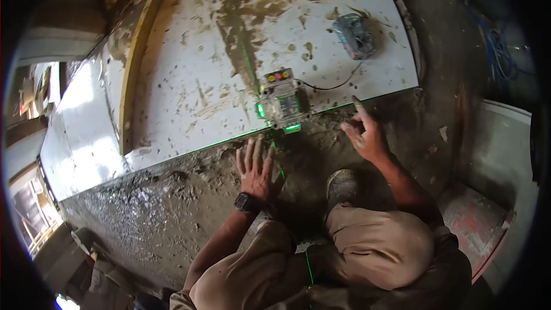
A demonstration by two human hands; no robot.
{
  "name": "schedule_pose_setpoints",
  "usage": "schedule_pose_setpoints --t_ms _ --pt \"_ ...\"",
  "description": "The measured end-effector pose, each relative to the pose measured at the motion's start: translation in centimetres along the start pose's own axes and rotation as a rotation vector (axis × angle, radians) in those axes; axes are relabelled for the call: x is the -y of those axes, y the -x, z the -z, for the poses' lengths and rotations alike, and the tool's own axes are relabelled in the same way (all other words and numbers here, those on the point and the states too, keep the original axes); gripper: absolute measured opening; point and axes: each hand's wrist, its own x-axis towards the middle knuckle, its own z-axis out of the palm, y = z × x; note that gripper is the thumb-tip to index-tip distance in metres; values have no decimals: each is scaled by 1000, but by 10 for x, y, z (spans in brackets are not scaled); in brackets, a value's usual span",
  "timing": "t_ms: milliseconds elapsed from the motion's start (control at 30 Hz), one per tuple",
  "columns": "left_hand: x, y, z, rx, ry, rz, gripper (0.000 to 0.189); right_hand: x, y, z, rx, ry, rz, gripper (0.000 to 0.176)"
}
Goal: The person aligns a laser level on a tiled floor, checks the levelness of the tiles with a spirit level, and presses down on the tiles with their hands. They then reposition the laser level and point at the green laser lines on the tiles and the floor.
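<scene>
A muddy laser level (pixel 281 102) stands at the near edge of a big white tile (pixel 183 89), its windows glowing green. Its green line runs along the tile edge. My left hand (pixel 254 167), with a dark watch at the wrist, lies with fingers spread on the wet mortar (pixel 149 206) just below the tile edge, left of the level. To the right of the level, my right hand (pixel 368 136) has its index finger stretched toward the tile edge and its thumb apart. The other fingers curl somewhat; nothing shows in that hand.
A plastic-wrapped battery-like block (pixel 354 37) lies on the tile, joined to the level by a thin cable. A long yellowish bar (pixel 141 51) rests at the left. Blue cable (pixel 498 54) is coiled at the right, above a stained reddish-white box (pixel 473 218).
</scene>
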Motion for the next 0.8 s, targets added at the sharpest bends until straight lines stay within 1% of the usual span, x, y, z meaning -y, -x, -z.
schedule_pose_setpoints --t_ms 33,67,133,167,200,267,367,400,467,533,600,633,733,800 --pt "1 1 -3 11 6 -37 81 1 -1 2 26 -2 -32 67" --pt "1 2 -6 22 19 -81 80 -1 -2 -1 38 -11 -23 67" --pt "0 4 -8 23 50 -80 80 -2 -5 -4 10 54 95 63" --pt "0 5 -9 36 41 -92 80 1 -6 -5 22 77 115 58" --pt "0 6 -10 51 33 -103 81 4 -7 -5 29 75 118 58" --pt "0 5 -10 70 36 -87 80 12 -8 -6 97 74 60 53" --pt "-2 3 -6 65 54 -77 77 11 -8 -13 100 56 75 48" --pt "-2 3 -7 67 49 -64 77 12 -8 -15 110 47 79 48" --pt "-1 2 -8 13 61 -83 81 14 -9 -20 92 28 153 46" --pt "0 1 -9 20 52 -70 80 14 -7 -25 118 26 163 45" --pt "2 1 -9 57 -32 -99 80 17 -4 -29 151 20 174 45" --pt "4 1 -12 34 -71 -126 80 22 -3 -31 150 16 168 45" --pt "3 1 -13 -15 40 -121 77 22 -5 -38 146 -9 162 46" --pt "-1 0 -3 -6 110 -106 72 18 -4 -35 142 -22 134 47"
